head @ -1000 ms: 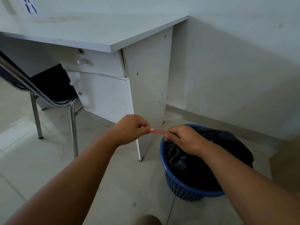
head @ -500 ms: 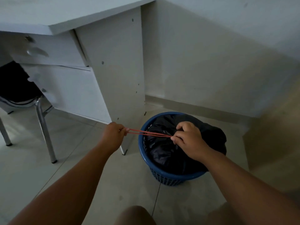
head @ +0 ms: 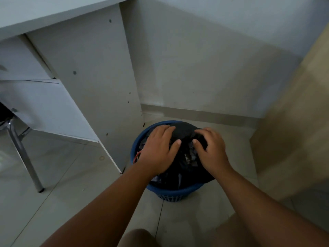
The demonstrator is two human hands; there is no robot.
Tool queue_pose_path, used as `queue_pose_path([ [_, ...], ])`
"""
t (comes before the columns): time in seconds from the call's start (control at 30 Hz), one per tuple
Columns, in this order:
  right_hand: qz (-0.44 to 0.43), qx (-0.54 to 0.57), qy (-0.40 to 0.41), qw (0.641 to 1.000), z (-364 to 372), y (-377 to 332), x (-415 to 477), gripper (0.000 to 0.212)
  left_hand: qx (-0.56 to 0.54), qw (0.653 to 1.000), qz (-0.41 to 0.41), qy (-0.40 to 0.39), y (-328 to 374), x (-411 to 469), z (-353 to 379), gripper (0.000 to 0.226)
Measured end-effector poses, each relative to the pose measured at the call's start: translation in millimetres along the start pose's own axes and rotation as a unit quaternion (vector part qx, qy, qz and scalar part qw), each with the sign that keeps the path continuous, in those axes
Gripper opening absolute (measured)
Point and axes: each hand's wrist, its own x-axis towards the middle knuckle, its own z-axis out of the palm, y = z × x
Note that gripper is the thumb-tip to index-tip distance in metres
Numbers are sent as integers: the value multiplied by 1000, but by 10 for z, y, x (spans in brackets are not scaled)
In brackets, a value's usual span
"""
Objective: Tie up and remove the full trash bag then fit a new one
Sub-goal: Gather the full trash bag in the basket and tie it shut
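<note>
A round blue mesh bin (head: pixel 175 190) stands on the floor by the desk's side panel. A full black trash bag (head: pixel 183 168) bulges out of its top. My left hand (head: pixel 158 150) lies palm down on the bag's left side with its thumb pressed into the plastic. My right hand (head: pixel 210 148) curls over the bag's right side, fingers bent into it. The two thumbs nearly meet at the bag's middle. A red rubber band (head: pixel 136 156) pokes out from under the outer edge of my left hand, over the bin's left rim.
A white desk's side panel (head: pixel 92 72) and drawers (head: pixel 41 104) rise to the left of the bin. A chrome chair leg (head: pixel 25 157) stands at far left. The wall (head: pixel 204 59) is behind the bin, and a beige surface (head: pixel 293 131) stands to the right. My knee (head: pixel 137 237) shows at the bottom.
The hands stopped stretching the red band between them and both came down onto the bag. The band now lies slack under my left hand. The view dropped closer to the bin.
</note>
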Motion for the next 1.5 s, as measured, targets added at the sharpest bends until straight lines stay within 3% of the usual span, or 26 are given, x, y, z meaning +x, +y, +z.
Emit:
queue_pose_path([
  [0.07, 83, -19, 68, 994, -95, 201, -71, 42, 19, 999, 22, -17, 134, 38, 174, 63],
  [0.17, 270, 70, 64, 958, -172, 425, -211, 54, 69, 996, 54, -13, 327, 93, 394, 69],
  [0.27, 444, 229, -16, 866, -186, 597, -264, 69, 107, 992, 62, -13, 469, 138, 545, 67],
  [0.33, 502, 331, -77, 795, -199, 693, -292, 54, 125, 990, 64, -15, 530, 167, 607, 66],
  [0.43, 485, 358, -109, 791, -254, 792, -318, 25, 121, 989, 78, -24, 604, 203, 645, 69],
  [0.53, 461, 381, -108, 794, -348, 793, -260, 12, 108, 990, 89, -28, 661, 245, 683, 69],
  [0.7, 391, 381, -61, 836, -568, 648, -124, 21, 52, 995, 80, -21, 713, 294, 763, 76],
  [0.9, 317, 481, -35, 817, -928, 338, 84, 13, -75, 993, 78, 39, 731, 345, 680, 80],
  [1.07, 225, 427, -61, 873, -1110, 129, 258, 35, -151, 982, 92, 62, 843, 474, 489, 82],
  [1.23, 175, 410, -65, 893, -1209, -76, 435, 45, -182, 976, 93, 71, 856, 631, 295, 71],
  [1.4, 175, 381, -52, 906, -1200, -241, 511, 28, -176, 973, 119, 89, 859, 725, 149, 45],
  [1.5, 185, 394, -14, 900, -1169, -306, 508, 20, -199, 970, 110, 82, 905, 687, 117, 49],
])
